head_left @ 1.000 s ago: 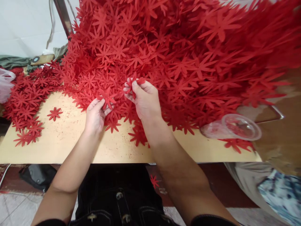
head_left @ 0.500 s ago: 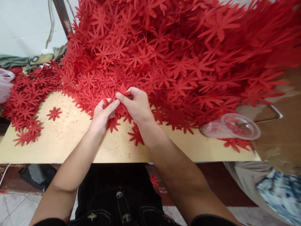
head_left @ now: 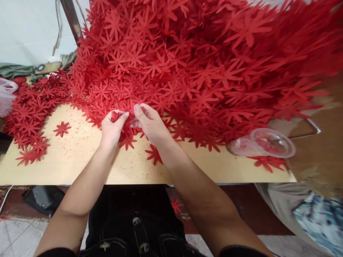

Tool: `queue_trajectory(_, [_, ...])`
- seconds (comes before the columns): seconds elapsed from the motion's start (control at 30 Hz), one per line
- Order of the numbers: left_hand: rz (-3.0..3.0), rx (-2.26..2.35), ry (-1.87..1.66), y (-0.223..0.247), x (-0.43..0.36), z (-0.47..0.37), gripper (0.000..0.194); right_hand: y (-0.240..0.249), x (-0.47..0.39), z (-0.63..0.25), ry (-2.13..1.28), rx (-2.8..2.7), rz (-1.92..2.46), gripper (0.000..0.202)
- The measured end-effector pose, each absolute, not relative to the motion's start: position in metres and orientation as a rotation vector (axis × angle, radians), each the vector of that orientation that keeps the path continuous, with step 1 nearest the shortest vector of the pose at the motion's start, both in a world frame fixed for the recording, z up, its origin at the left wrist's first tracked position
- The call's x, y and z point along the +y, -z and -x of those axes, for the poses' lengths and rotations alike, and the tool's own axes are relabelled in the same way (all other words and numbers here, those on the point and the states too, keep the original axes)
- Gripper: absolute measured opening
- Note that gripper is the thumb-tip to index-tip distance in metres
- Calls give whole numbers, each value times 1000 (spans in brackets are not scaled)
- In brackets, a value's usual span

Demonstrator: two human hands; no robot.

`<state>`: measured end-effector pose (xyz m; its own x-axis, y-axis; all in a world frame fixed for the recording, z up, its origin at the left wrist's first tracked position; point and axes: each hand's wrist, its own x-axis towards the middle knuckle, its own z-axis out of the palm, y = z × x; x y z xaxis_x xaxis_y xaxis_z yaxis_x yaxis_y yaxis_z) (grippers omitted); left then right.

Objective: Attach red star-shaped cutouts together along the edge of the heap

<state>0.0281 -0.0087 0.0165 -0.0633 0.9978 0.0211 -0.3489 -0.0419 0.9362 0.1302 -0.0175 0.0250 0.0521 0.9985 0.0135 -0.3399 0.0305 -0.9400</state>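
My left hand [head_left: 111,130] is closed, with thumb and fingers pinching a red flower-shaped cutout [head_left: 115,116] that is partly hidden. Just right of it, my right hand [head_left: 152,126] has its thumb pressed towards the bent index finger. Whatever is between those fingertips is too small to make out. Both hands hover at the near edge of a large heap of red flower-shaped cutouts [head_left: 160,67]. Below them, a loose red cutout [head_left: 154,154] lies by my right wrist and another cutout [head_left: 128,142] sits below my left fingertips.
The heap rests on a pale tabletop [head_left: 80,160] dotted with red crumbs. A smaller pile of red cutouts [head_left: 29,114] and a plastic bag [head_left: 6,96] are at left. At right, a clear plastic cup [head_left: 288,146] lies on its side. Someone's patterned clothing [head_left: 316,217] shows at lower right.
My hands were touching at the fingertips and have drawn apart. The left went slightly left and the right slightly down. The red piece at my right fingertips no longer shows clearly.
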Motion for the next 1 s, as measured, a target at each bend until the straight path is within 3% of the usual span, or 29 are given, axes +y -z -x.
queue_trajectory(0.33, [-975,926,-1408,-21,-10,-22,21,-19,-21,-142,-1206,-1042,906,29])
queue_trajectory(0.67, [-1100,1003,-1415,-19,-5,-18,14,-14,-24,-138,-1254,-1086,883,34])
queue_trajectory(1.0, [-1094,1076,-1542,-17,1,-13,20,-19,-30,-143,-1284,-1079,877,38])
